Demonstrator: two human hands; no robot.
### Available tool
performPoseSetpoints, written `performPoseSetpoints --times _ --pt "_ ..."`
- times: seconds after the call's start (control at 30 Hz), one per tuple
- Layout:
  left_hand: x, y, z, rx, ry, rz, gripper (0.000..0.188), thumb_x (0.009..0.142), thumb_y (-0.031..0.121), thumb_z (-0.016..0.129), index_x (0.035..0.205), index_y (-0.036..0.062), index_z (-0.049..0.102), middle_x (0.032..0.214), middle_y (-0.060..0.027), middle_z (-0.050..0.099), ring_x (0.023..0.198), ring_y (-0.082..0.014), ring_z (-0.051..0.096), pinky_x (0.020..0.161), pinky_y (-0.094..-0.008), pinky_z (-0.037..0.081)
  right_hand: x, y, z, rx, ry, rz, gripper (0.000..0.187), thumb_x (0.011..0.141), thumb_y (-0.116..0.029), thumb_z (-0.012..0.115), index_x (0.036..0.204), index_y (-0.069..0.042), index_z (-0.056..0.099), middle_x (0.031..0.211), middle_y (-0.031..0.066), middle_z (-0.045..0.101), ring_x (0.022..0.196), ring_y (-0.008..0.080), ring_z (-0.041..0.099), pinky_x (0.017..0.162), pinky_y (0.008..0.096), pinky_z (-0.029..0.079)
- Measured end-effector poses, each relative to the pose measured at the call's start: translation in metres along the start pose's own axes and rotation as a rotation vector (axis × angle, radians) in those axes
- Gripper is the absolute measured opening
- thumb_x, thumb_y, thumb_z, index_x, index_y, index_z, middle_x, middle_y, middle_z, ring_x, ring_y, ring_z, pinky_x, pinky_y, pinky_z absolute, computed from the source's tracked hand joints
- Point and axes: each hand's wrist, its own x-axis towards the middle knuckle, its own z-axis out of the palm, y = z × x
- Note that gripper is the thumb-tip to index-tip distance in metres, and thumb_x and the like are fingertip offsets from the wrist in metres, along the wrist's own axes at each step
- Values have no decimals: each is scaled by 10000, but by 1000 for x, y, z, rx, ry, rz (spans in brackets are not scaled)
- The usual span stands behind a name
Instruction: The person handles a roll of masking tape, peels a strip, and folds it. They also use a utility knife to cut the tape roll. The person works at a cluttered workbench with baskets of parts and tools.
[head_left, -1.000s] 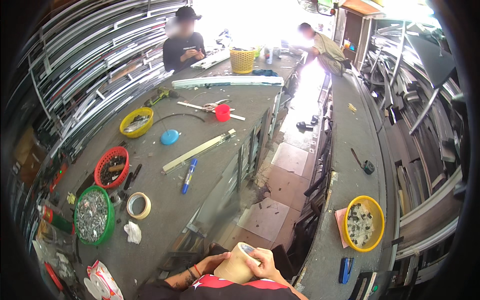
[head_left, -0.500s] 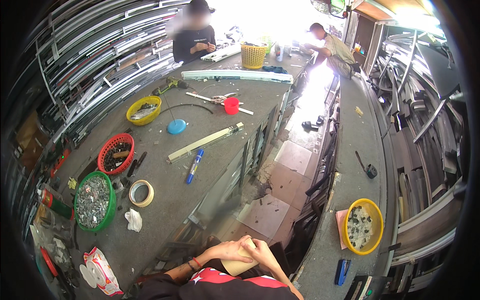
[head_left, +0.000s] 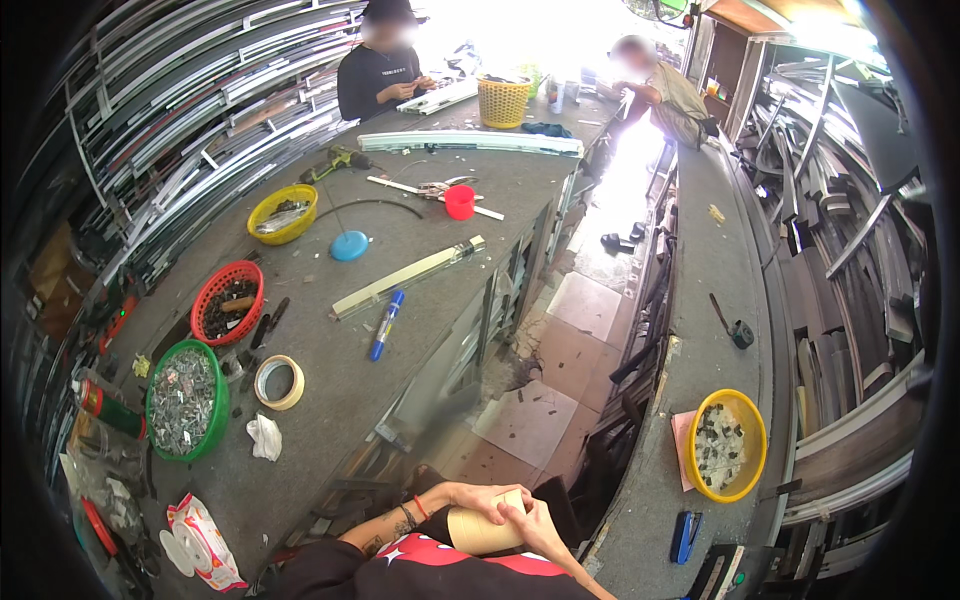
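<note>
Close to my body, above the lap, both hands hold a pale yellow cylinder that looks like a stack of masking tape rolls. My left hand wraps over its upper left side. At the upper right end, my right hand grips with the thumb and fingers pressed on it. Nearest on the table to the left are a loose roll of masking tape, a crumpled white tissue and a blue marker.
At left stand a green basket of small metal parts, a red basket and a yellow basket. A yellow bowl and a blue stapler sit on the right bench. Two people work at the far end.
The cylinder has tilted slightly in my hands, and they have shifted a little to the right. My view has moved slightly. The co-worker at far right has raised the head.
</note>
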Motion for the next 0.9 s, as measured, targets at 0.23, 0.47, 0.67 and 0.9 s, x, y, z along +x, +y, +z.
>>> performPoseSetpoints --times 0.23,0.47,0.67,0.9 --pt "-3 -27 0 -159 -1 38 785 701 303 654 1346 49 285 1259 -76 417 1165 -178 408 982 -315 329 3 18 0 20 6 -68 337 843 -234 653 1001 60 607 881 89 638 778 122 595 700 250 477" --pt "-19 -28 0 -213 58 28 630 925 545 403 1312 51 348 1194 -62 448 1096 -102 429 875 -249 380 22 28 -4 -3 71 -41 292 917 -235 546 979 43 614 831 43 631 688 84 575 626 224 464" --pt "-37 -13 3 -328 297 -399 750 886 610 424 1338 20 328 1227 -119 462 1116 -178 462 947 -297 375 34 32 -9 -230 169 -122 318 893 -230 491 795 49 609 636 49 571 579 97 502 522 266 393" --pt "-38 -35 0 325 508 -197 762 901 558 441 1403 24 233 1318 -140 393 1185 -195 401 990 -301 324 48 26 -7 -397 252 -260 337 886 -221 440 706 47 537 553 89 482 529 145 443 496 330 361"
